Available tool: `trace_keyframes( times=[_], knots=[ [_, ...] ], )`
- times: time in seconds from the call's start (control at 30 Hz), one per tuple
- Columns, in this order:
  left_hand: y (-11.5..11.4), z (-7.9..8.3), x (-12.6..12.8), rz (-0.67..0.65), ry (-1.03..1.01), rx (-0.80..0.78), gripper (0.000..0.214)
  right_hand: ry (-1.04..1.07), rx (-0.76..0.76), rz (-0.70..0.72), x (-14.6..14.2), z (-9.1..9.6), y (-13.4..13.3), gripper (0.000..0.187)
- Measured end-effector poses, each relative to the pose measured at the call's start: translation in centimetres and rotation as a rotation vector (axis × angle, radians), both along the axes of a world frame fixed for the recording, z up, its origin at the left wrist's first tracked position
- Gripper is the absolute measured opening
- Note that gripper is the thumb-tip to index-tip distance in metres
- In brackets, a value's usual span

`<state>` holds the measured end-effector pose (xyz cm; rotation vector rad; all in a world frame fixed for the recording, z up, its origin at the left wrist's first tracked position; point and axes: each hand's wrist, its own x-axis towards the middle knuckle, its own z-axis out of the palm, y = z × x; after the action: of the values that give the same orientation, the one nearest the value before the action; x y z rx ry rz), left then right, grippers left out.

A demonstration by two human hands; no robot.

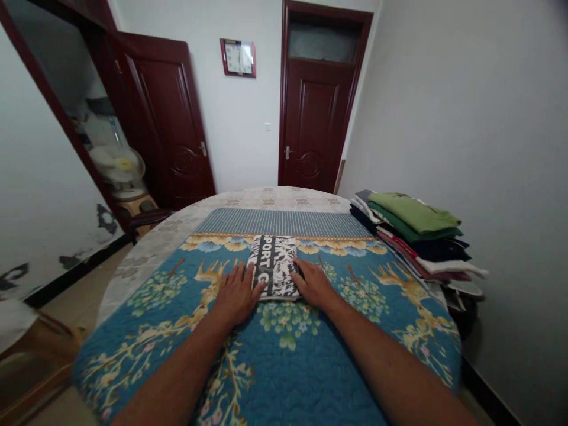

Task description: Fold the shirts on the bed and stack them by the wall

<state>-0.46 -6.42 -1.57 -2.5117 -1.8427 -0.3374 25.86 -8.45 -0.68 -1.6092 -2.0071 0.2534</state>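
A neatly folded black-and-white printed garment (277, 269), with large letters reading "PORT" on it, lies flat in the middle of the blue quilted cover (346, 367). My left hand (239, 294) rests flat along its left edge, fingers outstretched and the thumb touching the lower left corner. At the opposite edge, my right hand (314, 284) touches the garment with its fingertips and thumb, which are apart. Neither hand is lifting the cloth.
A tall stack of folded clothes (412, 231), topped by a light green one, stands at the table's right edge. Beneath the cover is a patterned pale tablecloth (133, 269). A wooden chair (39, 349) is at left; a fan (119, 165) stands beyond the doorway.
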Motion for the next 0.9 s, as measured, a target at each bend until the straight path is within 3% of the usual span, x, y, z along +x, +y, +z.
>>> trace_keyframes(
  times=[0.13,0.27,0.5,0.77,0.9],
  knots=[
    [-0.3,0.4,-0.1,0.059,0.027,-0.033,0.084,0.063,0.019,0.009,0.1,-0.2,0.1,0.052],
    [-0.1,1.0,-0.5,0.079,0.037,-0.024,0.077,0.122,0.032,0.004,0.0,-0.2,0.2,0.052],
    [1.4,0.9,-2.0,-0.018,-0.113,0.124,0.049,0.161,0.056,0.000,-0.2,-0.3,0.3,0.054],
    [2.1,0.0,-2.5,-0.072,-0.275,0.085,0.050,0.214,0.102,0.022,-0.2,-1.4,0.9,0.055],
    [2.3,0.0,-2.8,-0.081,-0.293,0.092,0.054,0.230,0.132,0.027,0.1,-2.5,1.6,0.066]
  ],
)
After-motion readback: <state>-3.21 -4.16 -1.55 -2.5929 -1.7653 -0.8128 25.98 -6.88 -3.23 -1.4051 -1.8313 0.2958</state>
